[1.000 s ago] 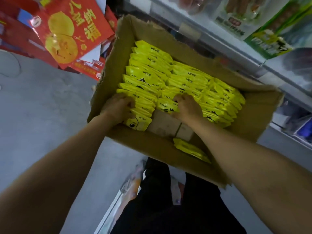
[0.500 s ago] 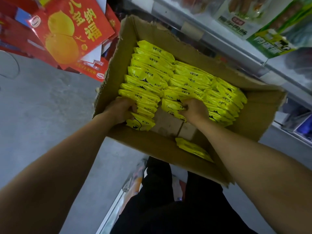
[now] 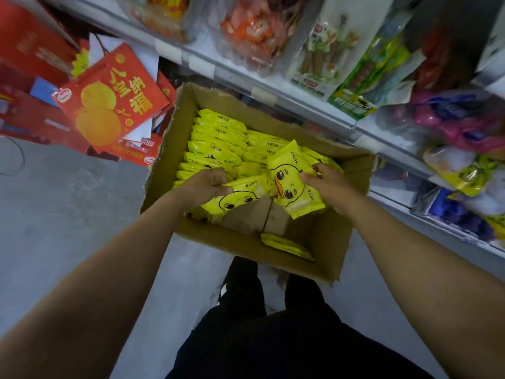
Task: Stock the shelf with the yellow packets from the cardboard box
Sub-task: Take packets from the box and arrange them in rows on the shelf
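Hands: both are now lifting yellow packets up out of the rows, where half a second ago they were pressing down among them.
Left hand (image 3: 206,184): fingers are curling round a small stack of duck-faced packets (image 3: 237,199) at the near left of the cardboard box (image 3: 322,242).
Right hand (image 3: 323,181): thumb and fingers are pinching a tilted packet (image 3: 291,179), its duck print now facing up.
Remaining packets (image 3: 218,143): standing in rows at the far side; one loose packet (image 3: 287,246) is lying by the near wall.
Shelf (image 3: 273,94): running along the right, holding other snack bags (image 3: 322,50).
Red gift boxes (image 3: 109,105): leaning at far left.
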Demonstrator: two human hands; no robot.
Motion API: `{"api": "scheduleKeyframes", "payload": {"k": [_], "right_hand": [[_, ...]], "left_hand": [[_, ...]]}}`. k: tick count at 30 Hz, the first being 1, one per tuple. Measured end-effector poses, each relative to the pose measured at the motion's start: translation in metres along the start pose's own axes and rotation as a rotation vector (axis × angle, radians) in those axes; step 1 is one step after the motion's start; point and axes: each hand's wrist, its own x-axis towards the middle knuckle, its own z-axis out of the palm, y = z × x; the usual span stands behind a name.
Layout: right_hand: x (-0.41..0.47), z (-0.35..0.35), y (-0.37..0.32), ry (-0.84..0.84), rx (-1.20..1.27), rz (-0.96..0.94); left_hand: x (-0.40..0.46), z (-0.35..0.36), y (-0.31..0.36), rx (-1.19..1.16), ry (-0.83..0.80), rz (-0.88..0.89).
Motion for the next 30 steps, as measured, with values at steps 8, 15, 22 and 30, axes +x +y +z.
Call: {"api": "scheduleKeyframes", "payload": {"k": [8, 15, 22, 30], "right_hand": [[-0.078, -0.077, -0.011, 0.037, 0.328, -0.076], [-0.194, -0.185, 0.041, 0.05, 0.67, -0.216], [-0.313, -0.315, 0.123, 0.218, 0.736, -0.361], [-0.431, -0.444, 0.173, 0.455, 0.806, -0.543]], "left_hand": [[-0.049, 0.06, 0.097, -0.156, 0.112, 0.041], [-0.094, 0.171, 0.198, -0.266, 0.03, 0.142], [-0.131, 0.307, 0.323, -0.084, -0.032, 0.388], [-0.175, 0.429, 0.452, 0.232, -0.145, 0.613]]}}
